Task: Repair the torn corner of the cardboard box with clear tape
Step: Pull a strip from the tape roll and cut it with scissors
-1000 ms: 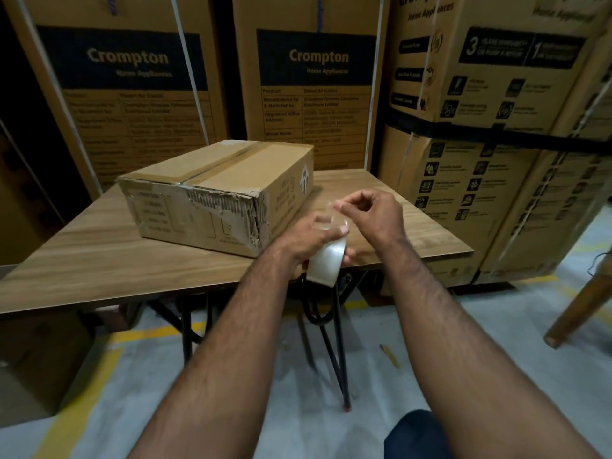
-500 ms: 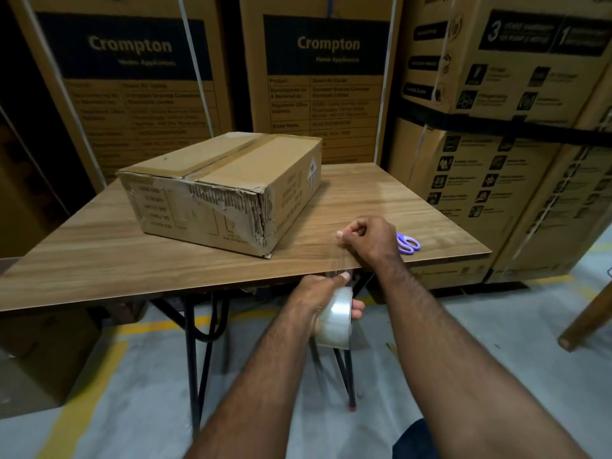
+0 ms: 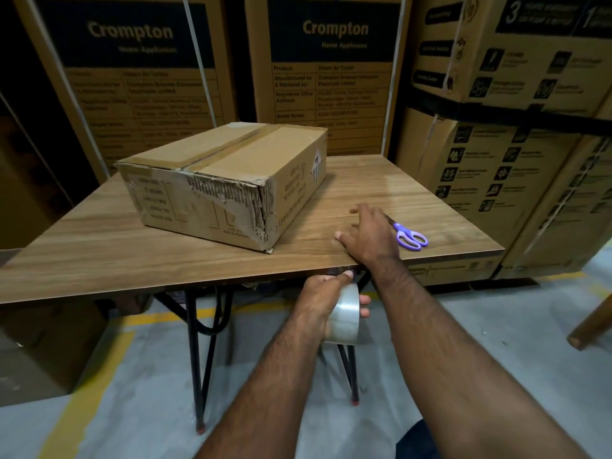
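Observation:
A brown cardboard box (image 3: 228, 180) lies on the wooden table (image 3: 132, 253), its near corner (image 3: 263, 210) torn with ragged corrugation showing. My left hand (image 3: 326, 299) holds a roll of clear tape (image 3: 344, 313) just below the table's front edge. A short strip of tape runs from the roll up over the edge. My right hand (image 3: 369, 235) lies flat on the tabletop, fingers spread, pressing on the strip's end, to the right of the torn corner. Purple-handled scissors (image 3: 410, 238) rest just right of that hand.
Tall printed appliance cartons (image 3: 334, 71) stand close behind and to the right of the table. Black metal table legs (image 3: 198, 359) stand below on a grey floor with yellow lines. A wooden leg (image 3: 592, 323) juts in at the far right.
My right hand went from pinching the tape end in the air to lying flat on the tabletop. My left hand dropped the roll below the table's edge, drawing tape out.

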Demonstrator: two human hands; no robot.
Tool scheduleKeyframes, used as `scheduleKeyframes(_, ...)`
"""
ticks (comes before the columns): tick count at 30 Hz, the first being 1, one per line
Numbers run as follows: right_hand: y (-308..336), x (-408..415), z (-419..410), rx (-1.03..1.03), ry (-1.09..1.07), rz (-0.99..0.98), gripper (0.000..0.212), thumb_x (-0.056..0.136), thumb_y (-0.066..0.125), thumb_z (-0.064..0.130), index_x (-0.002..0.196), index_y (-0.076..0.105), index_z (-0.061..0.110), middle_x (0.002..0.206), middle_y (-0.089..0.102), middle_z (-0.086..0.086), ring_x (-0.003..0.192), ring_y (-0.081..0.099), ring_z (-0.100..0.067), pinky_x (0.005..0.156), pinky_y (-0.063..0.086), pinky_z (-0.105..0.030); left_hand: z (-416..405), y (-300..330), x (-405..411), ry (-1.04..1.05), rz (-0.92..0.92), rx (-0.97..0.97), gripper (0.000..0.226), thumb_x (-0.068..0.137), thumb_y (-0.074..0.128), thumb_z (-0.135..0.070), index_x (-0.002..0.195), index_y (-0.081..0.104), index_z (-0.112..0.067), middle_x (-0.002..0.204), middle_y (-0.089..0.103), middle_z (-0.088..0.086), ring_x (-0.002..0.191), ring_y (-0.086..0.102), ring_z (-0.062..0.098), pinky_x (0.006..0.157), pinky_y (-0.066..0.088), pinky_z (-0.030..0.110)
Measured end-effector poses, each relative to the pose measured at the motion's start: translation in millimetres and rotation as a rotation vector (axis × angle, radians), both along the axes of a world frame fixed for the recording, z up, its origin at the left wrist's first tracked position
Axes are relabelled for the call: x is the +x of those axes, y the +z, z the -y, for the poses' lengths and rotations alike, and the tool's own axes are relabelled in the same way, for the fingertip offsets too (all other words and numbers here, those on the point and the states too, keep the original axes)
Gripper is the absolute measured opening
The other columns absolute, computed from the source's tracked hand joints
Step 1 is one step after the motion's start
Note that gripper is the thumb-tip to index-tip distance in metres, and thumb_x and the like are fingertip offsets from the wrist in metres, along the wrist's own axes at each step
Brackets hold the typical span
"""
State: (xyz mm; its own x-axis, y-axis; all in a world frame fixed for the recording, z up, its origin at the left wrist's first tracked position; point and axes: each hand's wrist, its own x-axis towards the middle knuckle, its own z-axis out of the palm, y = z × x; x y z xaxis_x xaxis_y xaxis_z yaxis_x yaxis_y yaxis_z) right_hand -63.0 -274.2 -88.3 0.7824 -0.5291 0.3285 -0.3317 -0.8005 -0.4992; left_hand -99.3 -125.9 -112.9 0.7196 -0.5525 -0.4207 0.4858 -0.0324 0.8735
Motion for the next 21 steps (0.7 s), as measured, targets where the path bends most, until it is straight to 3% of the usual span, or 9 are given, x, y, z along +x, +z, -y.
scheduleKeyframes(4,11.8,-19.8,8.0,0.11,0.198,-0.148,0.102,0.069,0.088,0.054,0.152,0.035,0.029,0.15,0.042,-0.013,0.141,0.039,-0.032,0.112,0.036,-0.041,-2.0,0.3,-2.7,-0.023,0.023,0.006,0.035,0.098,0.064,-0.033,0.12,0.058,-0.007,0.081,0.077,0.021,0.057,0.071,0.031,0.059,0.057,0.031)
scheduleKeyframes(6,11.9,-27.3,8.4,0.138,0.238,-0.185,0.11,0.064,0.09,0.058,0.153,0.033,0.03,0.151,0.04,-0.012,0.141,0.039,-0.031,0.114,0.037,-0.042,-2.4,-0.7,-4.8,-0.017,0.04,0.024,0.037,0.098,0.063,-0.036,0.121,0.055,-0.008,0.082,0.078,0.021,0.058,0.072,0.031,0.06,0.057,0.031)
scheduleKeyframes(8,8.5,-31.6,8.4,0.199,0.216,-0.069,0.096,0.067,0.089,0.057,0.146,0.044,0.024,0.146,0.046,-0.011,0.133,0.049,-0.028,0.11,0.045,-0.044,-2.9,-0.3,-6.4,-0.011,0.053,0.029,0.038,0.099,0.062,-0.037,0.121,0.053,-0.008,0.081,0.078,0.021,0.058,0.073,0.031,0.057,0.056,0.03)
scheduleKeyframes(10,7.2,-35.1,13.5,0.149,0.038,0.09,0.061,0.082,0.078,0.052,0.129,0.059,0.017,0.134,0.057,-0.01,0.119,0.057,-0.026,0.1,0.051,-0.043,-3.2,1.0,-7.0,-0.008,0.056,0.026,0.036,0.099,0.062,-0.037,0.118,0.052,-0.008,0.081,0.078,0.022,0.057,0.072,0.03,0.056,0.056,0.029)
scheduleKeyframes(12,8.5,-42.1,22.8,-0.049,-0.231,0.083,0.036,0.094,0.065,0.041,0.119,0.065,0.015,0.121,0.063,-0.01,0.113,0.056,-0.028,0.095,0.049,-0.042,-3.5,2.7,-8.5,0.006,0.05,0.017,0.029,0.099,0.062,-0.036,0.11,0.052,-0.011,0.08,0.078,0.022,0.057,0.072,0.03,0.059,0.056,0.031)
scheduleKeyframes(14,8.3,-49.5,34.3,-0.133,-0.385,-0.022,0.028,0.097,0.06,0.029,0.119,0.067,0.014,0.12,0.064,-0.012,0.115,0.055,-0.032,0.096,0.047,-0.043,-3.4,2.6,-9.6,0.015,0.048,0.015,0.026,0.099,0.062,-0.036,0.106,0.052,-0.012,0.08,0.078,0.022,0.057,0.071,0.03,0.061,0.057,0.033)
scheduleKeyframes(17,8.5,-54.7,44.0,-0.123,-0.36,-0.139,0.025,0.098,0.061,0.025,0.119,0.069,0.016,0.12,0.066,-0.015,0.114,0.056,-0.035,0.092,0.048,-0.038,-3.8,1.1,-11.3,0.029,0.057,0.01,0.025,0.1,0.062,-0.034,0.106,0.053,-0.012,0.081,0.078,0.021,0.057,0.072,0.03,0.061,0.057,0.033)
scheduleKeyframes(21,24.5,-57.5,43.1,-0.017,-0.204,-0.171,0.015,0.088,0.073,0.017,0.103,0.076,0.019,0.109,0.074,-0.015,0.106,0.066,-0.035,0.082,0.054,-0.035,-2.7,-2.6,-11.3,0.062,0.098,-0.032,0.018,0.1,0.062,-0.028,0.095,0.055,-0.012,0.078,0.078,0.02,0.053,0.071,0.028,0.06,0.055,0.031)
